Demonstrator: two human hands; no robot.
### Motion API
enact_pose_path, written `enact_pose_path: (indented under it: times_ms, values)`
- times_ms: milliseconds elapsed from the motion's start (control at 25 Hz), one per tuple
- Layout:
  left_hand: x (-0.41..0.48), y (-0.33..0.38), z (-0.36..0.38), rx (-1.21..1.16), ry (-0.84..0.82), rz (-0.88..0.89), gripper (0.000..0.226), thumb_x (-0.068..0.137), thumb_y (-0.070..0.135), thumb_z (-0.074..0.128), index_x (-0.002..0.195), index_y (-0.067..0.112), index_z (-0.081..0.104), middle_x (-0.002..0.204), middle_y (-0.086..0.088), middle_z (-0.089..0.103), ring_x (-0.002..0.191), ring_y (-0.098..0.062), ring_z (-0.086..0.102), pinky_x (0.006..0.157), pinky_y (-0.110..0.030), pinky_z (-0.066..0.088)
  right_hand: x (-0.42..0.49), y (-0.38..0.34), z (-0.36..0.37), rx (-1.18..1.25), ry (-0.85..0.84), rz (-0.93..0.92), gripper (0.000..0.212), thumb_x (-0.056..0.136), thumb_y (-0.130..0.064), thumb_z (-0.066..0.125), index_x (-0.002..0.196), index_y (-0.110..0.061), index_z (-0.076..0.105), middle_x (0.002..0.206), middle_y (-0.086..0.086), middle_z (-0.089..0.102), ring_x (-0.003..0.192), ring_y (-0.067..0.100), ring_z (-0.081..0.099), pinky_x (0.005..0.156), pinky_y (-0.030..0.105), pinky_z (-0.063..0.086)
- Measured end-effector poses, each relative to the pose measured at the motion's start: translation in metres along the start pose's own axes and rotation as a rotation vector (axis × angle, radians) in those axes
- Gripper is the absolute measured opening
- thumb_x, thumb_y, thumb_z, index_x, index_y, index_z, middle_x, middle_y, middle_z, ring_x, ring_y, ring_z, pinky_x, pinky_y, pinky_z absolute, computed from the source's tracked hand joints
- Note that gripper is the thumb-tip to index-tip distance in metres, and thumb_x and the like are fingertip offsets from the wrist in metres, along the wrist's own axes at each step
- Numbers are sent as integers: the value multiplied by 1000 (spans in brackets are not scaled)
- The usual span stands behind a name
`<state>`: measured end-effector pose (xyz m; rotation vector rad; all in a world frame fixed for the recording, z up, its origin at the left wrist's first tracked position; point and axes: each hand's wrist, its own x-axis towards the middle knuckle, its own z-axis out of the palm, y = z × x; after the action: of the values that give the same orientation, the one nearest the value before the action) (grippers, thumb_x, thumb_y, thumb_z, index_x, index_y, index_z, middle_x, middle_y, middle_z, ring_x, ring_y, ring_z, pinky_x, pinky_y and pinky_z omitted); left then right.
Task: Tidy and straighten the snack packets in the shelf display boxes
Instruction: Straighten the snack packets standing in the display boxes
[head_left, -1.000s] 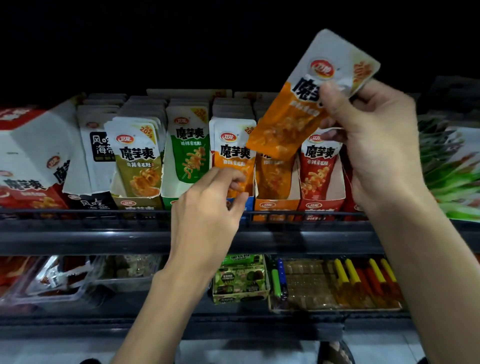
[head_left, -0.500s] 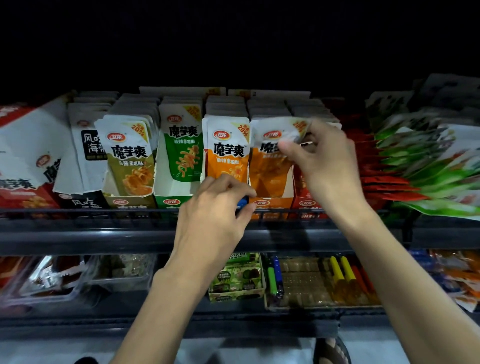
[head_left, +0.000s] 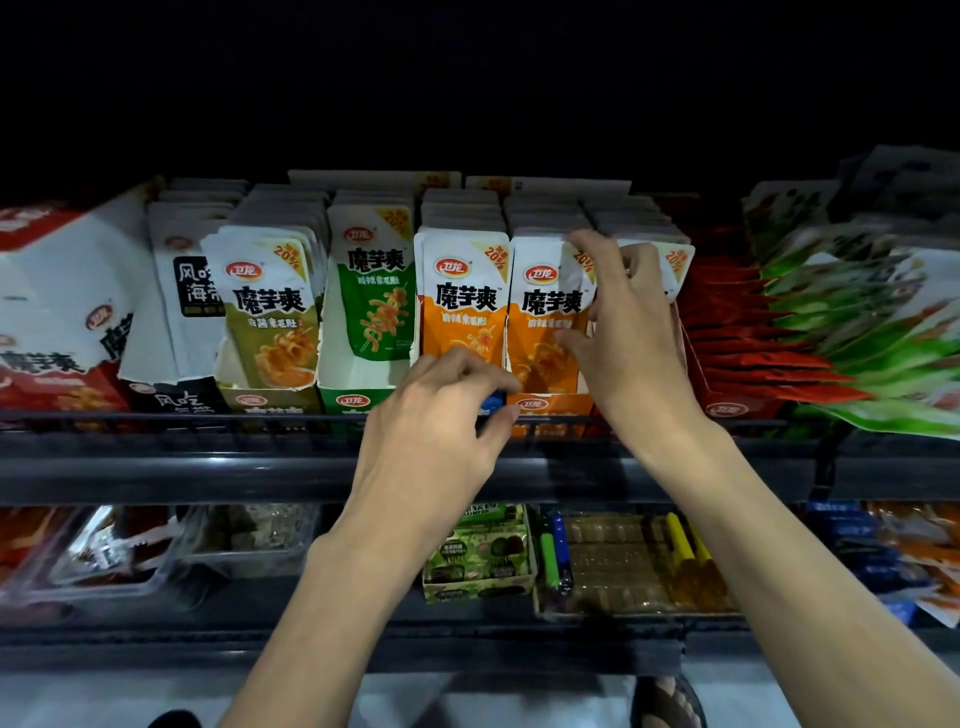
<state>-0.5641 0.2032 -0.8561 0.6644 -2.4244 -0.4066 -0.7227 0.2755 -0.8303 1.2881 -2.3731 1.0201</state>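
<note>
packet (head_left: 545, 312) now seated, left hand (head_left: 431, 447) pinches box (head_left: 492, 404)

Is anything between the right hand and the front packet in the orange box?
Nothing visible. The right hand touches the front orange packet along its right edge. The left hand pinches the blue box next door.
</note>
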Motion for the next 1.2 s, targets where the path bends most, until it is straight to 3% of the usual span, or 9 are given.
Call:
enact_pose_path:
  times_ms: [200,280,440,640,720,920,1080,1200]
  values:
    - [-1,0,-2,-52,1,-10,14,91,34,62,104,32,68,105,18,57,101,-6,53,74,-28,47,-2,-2,0,-39,40,-2,82,80,-1,77,144,-29,35,140,3,30,99,-1,31,59,4,31]
    - [-1,0,-5,-94,25,-27,13,92,32,62,103,31,69,105,19,57,99,-6,55,75,-28,48,-2,-6,-2,-33,94,-20,81,79,0,78,145,-26,37,141,5,30,95,-8,25,59,2,36]
    - [-1,-3,-15,-166,172,-127,13,92,27,61,103,31,67,100,18,62,78,-3,55,65,-19,42,0,-16,-1,38,228,-198,63,85,0,72,141,-14,47,128,11,43,89,-5,33,78,-2,35]
    - [-2,-8,-25,-110,248,-294,12,90,24,59,99,28,67,88,12,59,70,-13,55,55,-23,34,3,-33,14,25,60,-184,58,94,-16,65,147,-16,43,133,4,40,95,-10,30,80,0,34]
    - [-3,-11,-28,-69,202,-335,10,91,27,59,98,29,66,86,11,55,71,-16,55,53,-26,32,3,-38,17,22,22,-132,60,94,-17,65,148,-16,40,135,3,37,101,-4,36,86,7,34]
    - [-8,-15,-32,-22,86,-337,10,92,31,57,92,30,67,96,4,60,83,-24,60,69,-37,49,-1,-45,22,71,61,-138,53,96,-14,61,146,-16,44,128,1,42,79,9,54,75,34,54]
    - [-9,-16,-35,-24,69,-334,13,93,32,56,93,31,69,95,4,58,82,-23,60,68,-36,48,-1,-47,24,103,90,-133,43,94,-14,63,135,-16,50,122,1,46,78,8,52,74,34,52]
    - [-10,-16,-37,-39,58,-329,12,93,32,57,93,31,69,94,5,57,81,-21,60,67,-34,46,-1,-50,23,224,106,-97,29,93,-16,64,118,-19,50,98,-7,52,69,6,50,68,32,50]
